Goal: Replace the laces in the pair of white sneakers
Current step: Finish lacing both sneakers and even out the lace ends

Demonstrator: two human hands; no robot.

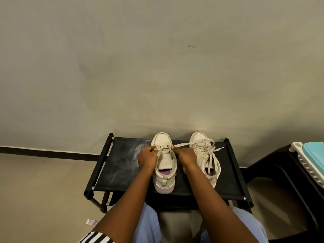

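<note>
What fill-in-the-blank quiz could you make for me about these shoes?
1. The left hand and right hand both pinch the lace of the sneaker on the person's ___.
2. Both sneakers stand on a rack coloured ___.
3. The toes of the other sneaker point toward the ___.
Missing: left; black; wall.

We see a low black table (122, 163) with a fabric top and a tube frame. To its right stand a dark plastic chair (273, 169) and a white-and-teal plastic object (310, 155). Left of its near corner, a small pink-and-white wrapper (91, 222) lies on the beige floor (43, 190).
</note>
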